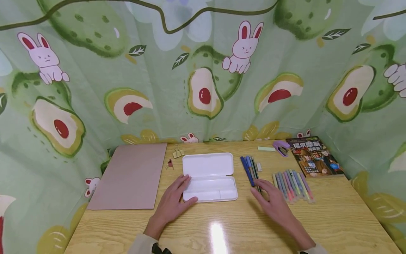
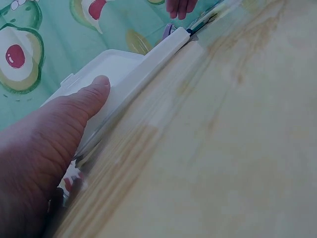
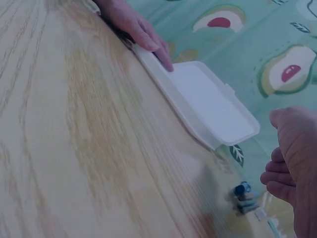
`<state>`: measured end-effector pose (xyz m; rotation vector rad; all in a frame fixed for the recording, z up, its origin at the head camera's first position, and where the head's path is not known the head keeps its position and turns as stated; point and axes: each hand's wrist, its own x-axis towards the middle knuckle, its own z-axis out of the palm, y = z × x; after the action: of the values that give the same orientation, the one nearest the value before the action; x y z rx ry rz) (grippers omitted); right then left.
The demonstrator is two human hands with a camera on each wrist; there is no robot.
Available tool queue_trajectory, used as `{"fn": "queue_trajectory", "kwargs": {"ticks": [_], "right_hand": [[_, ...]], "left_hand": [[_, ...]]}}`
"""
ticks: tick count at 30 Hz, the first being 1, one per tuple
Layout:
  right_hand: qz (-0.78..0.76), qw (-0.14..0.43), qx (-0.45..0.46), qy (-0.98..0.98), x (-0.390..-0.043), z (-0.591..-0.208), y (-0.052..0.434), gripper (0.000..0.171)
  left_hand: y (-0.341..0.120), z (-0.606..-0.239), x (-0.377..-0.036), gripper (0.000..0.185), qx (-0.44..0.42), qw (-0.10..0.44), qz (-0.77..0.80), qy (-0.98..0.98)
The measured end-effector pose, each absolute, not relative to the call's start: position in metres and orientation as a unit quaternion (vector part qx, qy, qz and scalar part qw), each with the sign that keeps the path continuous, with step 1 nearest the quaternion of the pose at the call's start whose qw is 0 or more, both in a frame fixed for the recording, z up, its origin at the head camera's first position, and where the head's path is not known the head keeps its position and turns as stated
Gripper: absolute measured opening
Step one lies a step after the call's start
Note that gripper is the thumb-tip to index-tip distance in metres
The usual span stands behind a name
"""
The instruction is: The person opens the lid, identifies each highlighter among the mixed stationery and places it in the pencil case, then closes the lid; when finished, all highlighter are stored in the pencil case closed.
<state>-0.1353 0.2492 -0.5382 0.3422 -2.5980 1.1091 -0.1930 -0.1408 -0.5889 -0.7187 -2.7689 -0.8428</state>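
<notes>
A white pencil case [image 1: 207, 165] lies with its lid folded back, its compartments bare. My left hand [image 1: 172, 197] holds the case's left end, fingers at the back and thumb over the front rim; the left wrist view shows the thumb [image 2: 94, 96] on it. To the right of the case lies a small bunch of pens [image 1: 248, 167], a dark blue one among them. My right hand [image 1: 274, 204] hovers at their near ends, thumb and fingers apart. In the right wrist view that hand [image 3: 297, 153] has loosely bent fingers and grips nothing.
Several highlighters [image 1: 293, 185] lie right of the pens, near a small eraser [image 1: 259, 167]. Behind are a pale green strip [image 1: 266, 149], a purple stapler [image 1: 281, 147] and a book [image 1: 314, 155]. Leftward lie binder clips [image 1: 178, 152], a red clip [image 1: 170, 163] and a brown board [image 1: 130, 176].
</notes>
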Motion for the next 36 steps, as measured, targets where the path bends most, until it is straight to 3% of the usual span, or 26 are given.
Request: {"fn": "queue_trajectory", "kwargs": {"ticks": [4, 11, 22, 27, 36], "right_hand": [[0.392, 0.141, 0.103, -0.903, -0.129, -0.534, 0.262, 0.044], [0.376, 0.18, 0.084, -0.905, -0.125, -0.528, 0.286, 0.045], [0.374, 0.237, 0.062, -0.895, -0.118, -0.518, 0.315, 0.04], [0.356, 0.223, -0.001, -0.908, -0.109, -0.509, 0.342, 0.046], [0.33, 0.192, -0.069, -0.922, -0.109, -0.514, 0.379, 0.058]], "left_hand": [[-0.141, -0.589, -0.193, 0.085, -0.243, 0.084, -0.286, -0.923], [-0.139, -0.589, -0.192, 0.084, -0.226, 0.106, -0.284, -0.926], [-0.138, -0.587, -0.192, 0.087, -0.223, 0.078, -0.295, -0.926], [-0.132, -0.586, -0.192, 0.091, -0.204, 0.048, -0.308, -0.928], [-0.137, -0.587, -0.19, 0.093, -0.185, 0.051, -0.311, -0.931]]}}
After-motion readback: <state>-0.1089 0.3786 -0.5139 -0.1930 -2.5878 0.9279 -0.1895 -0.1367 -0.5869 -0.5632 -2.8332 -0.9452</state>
